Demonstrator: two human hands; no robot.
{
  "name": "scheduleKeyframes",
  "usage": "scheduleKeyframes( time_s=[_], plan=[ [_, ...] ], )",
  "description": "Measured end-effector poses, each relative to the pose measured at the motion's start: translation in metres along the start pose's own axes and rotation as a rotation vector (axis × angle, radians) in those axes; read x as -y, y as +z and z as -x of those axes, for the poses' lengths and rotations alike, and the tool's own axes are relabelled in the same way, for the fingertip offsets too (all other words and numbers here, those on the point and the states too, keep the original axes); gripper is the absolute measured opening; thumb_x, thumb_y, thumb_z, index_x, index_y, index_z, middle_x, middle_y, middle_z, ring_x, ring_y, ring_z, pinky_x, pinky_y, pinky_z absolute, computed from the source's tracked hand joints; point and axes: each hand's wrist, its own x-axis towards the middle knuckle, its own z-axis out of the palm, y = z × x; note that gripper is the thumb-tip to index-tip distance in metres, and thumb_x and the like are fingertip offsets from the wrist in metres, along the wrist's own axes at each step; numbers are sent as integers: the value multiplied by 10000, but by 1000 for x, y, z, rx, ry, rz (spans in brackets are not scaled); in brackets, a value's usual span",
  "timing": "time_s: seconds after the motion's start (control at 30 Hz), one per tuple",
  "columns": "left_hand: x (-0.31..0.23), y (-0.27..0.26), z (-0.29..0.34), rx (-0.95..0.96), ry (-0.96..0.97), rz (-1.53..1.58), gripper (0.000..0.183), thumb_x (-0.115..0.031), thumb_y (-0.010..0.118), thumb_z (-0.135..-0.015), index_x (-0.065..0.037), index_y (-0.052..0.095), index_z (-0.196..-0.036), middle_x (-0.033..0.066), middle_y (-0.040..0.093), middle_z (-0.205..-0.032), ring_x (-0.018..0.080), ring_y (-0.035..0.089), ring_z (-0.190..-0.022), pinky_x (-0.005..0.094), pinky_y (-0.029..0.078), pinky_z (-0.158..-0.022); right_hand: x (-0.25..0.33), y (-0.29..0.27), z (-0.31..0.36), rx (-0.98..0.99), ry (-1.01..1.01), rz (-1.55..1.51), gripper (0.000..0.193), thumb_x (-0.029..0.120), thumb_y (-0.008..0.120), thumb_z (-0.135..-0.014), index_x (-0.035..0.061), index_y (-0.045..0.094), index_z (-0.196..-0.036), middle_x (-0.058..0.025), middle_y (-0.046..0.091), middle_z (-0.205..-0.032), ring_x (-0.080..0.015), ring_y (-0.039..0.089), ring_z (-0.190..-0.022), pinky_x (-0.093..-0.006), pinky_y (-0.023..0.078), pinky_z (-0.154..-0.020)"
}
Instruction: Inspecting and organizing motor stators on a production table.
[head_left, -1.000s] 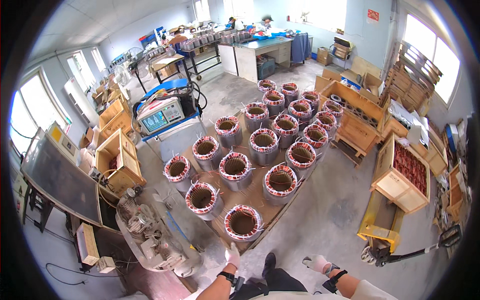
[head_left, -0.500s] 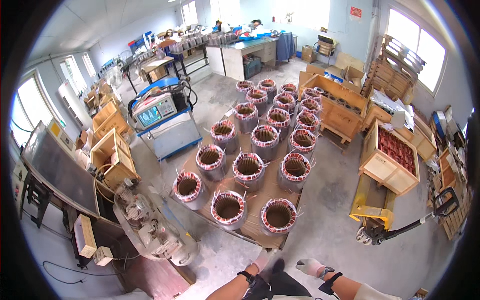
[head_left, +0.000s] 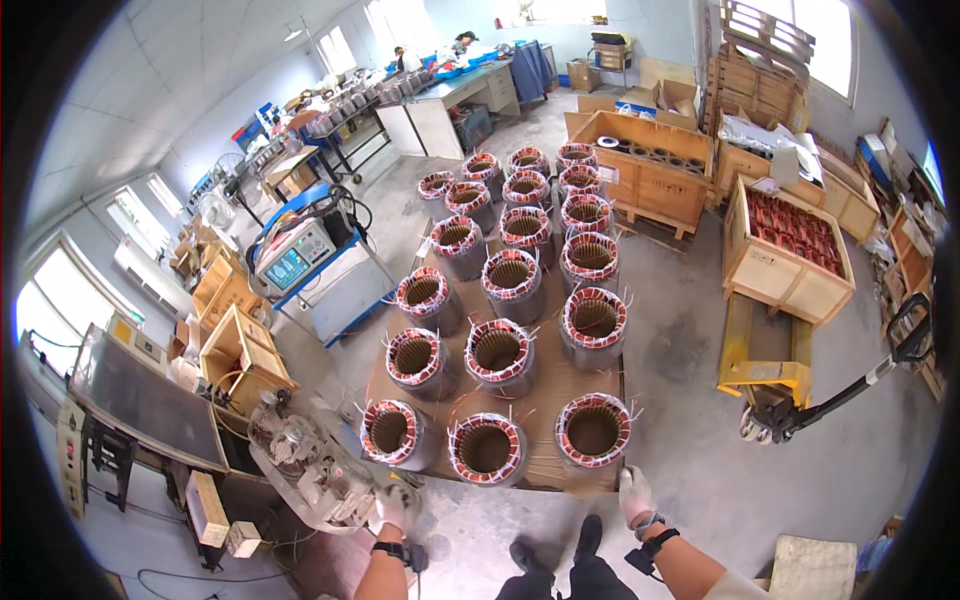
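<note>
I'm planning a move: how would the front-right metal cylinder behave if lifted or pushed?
The cylinder is probably heavy for its size, given its bulky metal body. It stands upright and looks broad, so light pushes seem unlikely to tip it. The red and white wrapping on top is exposed and may damage easily.

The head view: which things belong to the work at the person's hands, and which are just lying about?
Likely part of the work:
coil-wound metal cylinders
brown board under them
right hand, at the board's near right corner

Apparently just lying about:
yellow pallet jack
wooden crate of red parts
wheeled cart
</note>
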Motion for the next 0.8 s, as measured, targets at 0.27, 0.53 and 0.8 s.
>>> scheduleKeyframes(
  time_s=[0.27,0.53,0.8],
  plan=[
    [-29,-44,-116,-236,209,-167,490,-299,550,-1028,78,504,-1338,267,638,-1256,385,616,-1093,414,477,-987,-40,33,-31,-456,183,-352,403,340,475,-1051,-21,626,-1152,-190,690,-1095,-274,640,-996,-405,488,-911],
    [19,-23,-141,-54,412,-328,239,-218,527,-1046,-96,638,-1219,-1,676,-1039,134,619,-896,325,519,-763,-26,25,-55,-584,221,-389,392,334,558,-1018,-36,679,-972,-130,691,-851,-202,592,-769,-386,491,-741],
    [8,26,-79,-52,353,-1646,341,-206,488,-1018,-126,582,-1335,17,641,-1320,157,610,-1161,325,482,-979,-16,-19,-72,-642,224,-209,397,346,596,-980,-29,698,-896,-230,688,-818,-326,632,-721,-442,493,-734]
  ],
)
